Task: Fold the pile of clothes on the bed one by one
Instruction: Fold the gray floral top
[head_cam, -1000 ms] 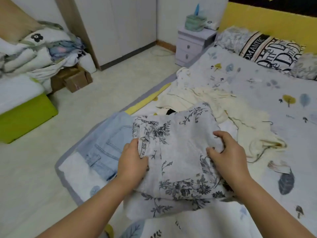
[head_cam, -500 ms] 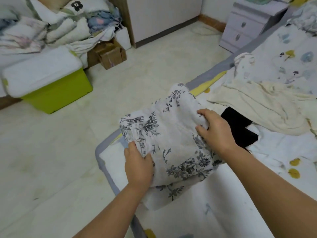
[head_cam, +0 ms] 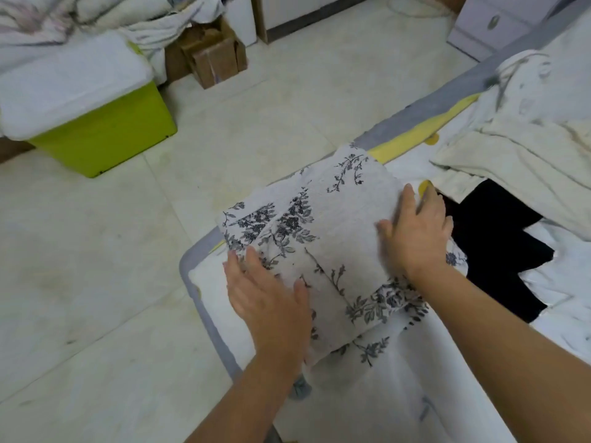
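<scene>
Bed (head_cam: 367, 410): folded floral garment (head_cam: 323, 244) lies at its near-left corner by the grey edge. Cream garment (head_cam: 518, 161) and black garment (head_cam: 492, 241) farther along. Left hand (head_cam: 268, 302) and right hand (head_cam: 415, 231) rest flat on the floral garment, fingers straight.

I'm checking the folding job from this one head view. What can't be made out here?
- Bed surface under the folded floral garment: covered by it.
- Black garment: partly under the cream clothes; type unclear.
- Right hand: motion-blurred, finger contact unclear.
- Left hand: hides the fold's near edge.
- Nightstand: cut off by the top edge.
</scene>
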The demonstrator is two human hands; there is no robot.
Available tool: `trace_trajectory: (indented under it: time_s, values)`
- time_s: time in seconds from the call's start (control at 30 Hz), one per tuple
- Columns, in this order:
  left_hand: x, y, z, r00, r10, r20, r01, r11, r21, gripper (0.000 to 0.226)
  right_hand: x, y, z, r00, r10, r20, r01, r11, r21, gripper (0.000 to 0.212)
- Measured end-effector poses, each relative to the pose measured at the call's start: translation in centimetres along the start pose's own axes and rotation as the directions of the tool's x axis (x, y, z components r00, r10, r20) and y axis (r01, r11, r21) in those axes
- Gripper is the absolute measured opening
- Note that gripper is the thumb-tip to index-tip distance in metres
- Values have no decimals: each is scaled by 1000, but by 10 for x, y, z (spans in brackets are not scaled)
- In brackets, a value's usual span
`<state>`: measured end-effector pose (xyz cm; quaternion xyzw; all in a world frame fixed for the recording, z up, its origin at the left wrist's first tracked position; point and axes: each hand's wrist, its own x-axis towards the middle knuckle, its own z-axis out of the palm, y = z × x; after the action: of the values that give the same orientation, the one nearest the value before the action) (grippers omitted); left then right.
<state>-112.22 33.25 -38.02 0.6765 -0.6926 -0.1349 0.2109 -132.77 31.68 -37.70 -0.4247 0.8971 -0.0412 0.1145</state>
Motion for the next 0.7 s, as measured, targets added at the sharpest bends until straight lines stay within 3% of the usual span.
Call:
trace_trajectory:
  time_s: [0.03, 0.1, 0.2, 0.3, 0.5, 0.7]
  values:
    - [9, 4, 2, 987, 156, -26, -155, 987, 41, 66, -8, -6, 2, 1000, 11, -7, -11, 1000, 10, 73]
    - [30, 14, 9, 923, 378, 75, -385, 910, 154, 61, -26, -16, 14, 999, 29, 16, -29, 1000, -3, 78]
    - [58, -1, 29, 799, 389, 458, -558, 764, 325, 64, -50, -20, 42, 994, 33, 105, -26, 997, -70, 84]
    - [70, -37, 48, 697, 236, 678, -583, 736, 343, 68, -58, -16, 67, 982, -14, 190, 36, 993, -114, 84]
    - [72, -34, 46, 688, 237, 686, -578, 751, 320, 65, -49, -17, 64, 967, -32, 252, 63, 991, -117, 82]
    - [80, 0, 16, 652, 230, 723, -601, 738, 307, 71, -46, -11, 30, 933, -70, 354, 103, 992, -75, 66]
